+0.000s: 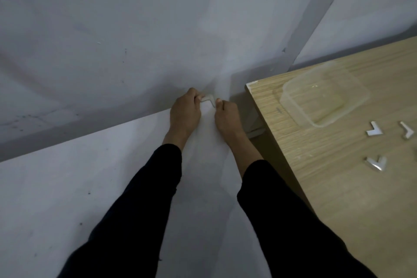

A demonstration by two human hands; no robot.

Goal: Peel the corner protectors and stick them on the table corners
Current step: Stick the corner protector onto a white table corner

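A clear L-shaped corner protector [208, 98] sits at the far corner of a white table [90, 187]. My left hand [185, 111] pinches its left arm with curled fingers. My right hand [226, 117] holds its right arm, thumb tip on the end. The fingers of both hands curl over the table edge and are hidden. Three more corner protectors [374, 131] [407, 132] [376, 162] lie loose on the wooden table [327, 187] to the right.
A clear plastic container [325, 97] stands on the wooden table near its far left corner [249, 85]. A narrow gap separates the two tables. Grey floor and wall lie beyond the white table's edge.
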